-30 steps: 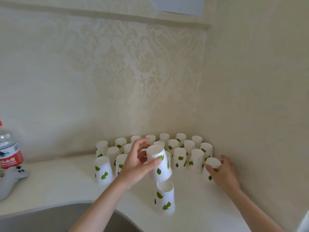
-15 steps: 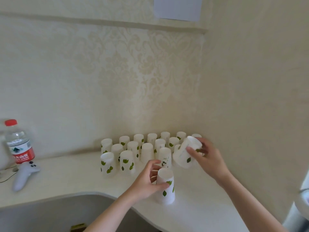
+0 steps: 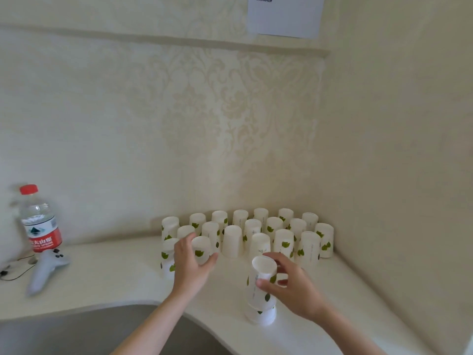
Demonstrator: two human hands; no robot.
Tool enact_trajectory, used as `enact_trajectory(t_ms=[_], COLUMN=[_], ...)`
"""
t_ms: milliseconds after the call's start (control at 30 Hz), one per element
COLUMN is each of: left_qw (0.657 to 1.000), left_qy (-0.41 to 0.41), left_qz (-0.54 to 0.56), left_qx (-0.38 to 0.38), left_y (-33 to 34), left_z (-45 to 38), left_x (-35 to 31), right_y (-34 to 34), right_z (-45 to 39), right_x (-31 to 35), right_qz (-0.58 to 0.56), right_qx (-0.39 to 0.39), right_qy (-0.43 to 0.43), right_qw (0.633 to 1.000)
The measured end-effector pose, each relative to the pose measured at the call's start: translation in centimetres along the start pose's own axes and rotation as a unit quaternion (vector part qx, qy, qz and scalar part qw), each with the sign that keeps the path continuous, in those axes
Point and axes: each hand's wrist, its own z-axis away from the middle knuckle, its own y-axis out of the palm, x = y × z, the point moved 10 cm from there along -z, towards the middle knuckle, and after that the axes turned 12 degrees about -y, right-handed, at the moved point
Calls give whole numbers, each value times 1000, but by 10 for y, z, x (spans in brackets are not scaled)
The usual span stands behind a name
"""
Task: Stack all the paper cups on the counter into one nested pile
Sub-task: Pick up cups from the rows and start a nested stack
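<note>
White paper cups with green leaves, all upside down, are the whole job. Nearest on the surface (image 3: 107,285) stands the pile (image 3: 259,307), only a few cups deep as far as I can tell. The right hand (image 3: 294,285) is at it, its grip closed around the top cup (image 3: 262,275), thumb on the near side and fingers behind. That cup sits tilted, its base leaning left, so it looks not fully seated over the ones beneath.

Left of the pile and a little farther off, the left hand (image 3: 192,262) reaches into the near left corner of the loose cups (image 3: 256,231). Its grip is wide, fingers spread around one cup (image 3: 202,248); whether it already touches the wall I cannot tell. Another cup (image 3: 167,257) stands just left of that hand, partly hidden by it.

Beyond both hands the loose cups stand in rough rows back into the corner of the wall, close together, roughly twenty of them, none nested. By my reading the task is at an early stage: the pile is begun, and nearly everything is left to carry over, one cup after another, the hands taking turns.

Far left on the surface a water bottle (image 3: 39,221) with a red cap stands by the wall, a grey controller (image 3: 44,270) lying in front of it. Neither belongs to the task.
</note>
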Motion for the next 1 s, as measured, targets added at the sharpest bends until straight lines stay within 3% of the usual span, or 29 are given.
enact_trajectory(t_ms=[433,533,600,667,733,833,1000], left_qw=[996,997,987,973,968,958,955], left_qy=[-74,-57,-10,47,68,37,19], left_qz=[-43,34,159,225,203,159,121], left_qx=[-7,-26,-25,33,134,237,271], left_y=[30,12,-6,-9,14,53,75], left_z=[-44,-34,-17,4,22,41,56], left_x=[24,3,-35,-81,-104,-94,-68], right_y=[20,1,-43,-96,-128,-134,-116], right_z=[-2,5,1,-4,-9,-25,-45], right_x=[-28,-37,-55,-80,-102,-122,-141], right_qz=[-33,-64,-76,-29,39,85,117], right_qx=[25,34,-61,-198,-257,-207,-137], right_qy=[25,40,56,83,130,186,213], right_qw=[999,997,994,976,957,957,960])
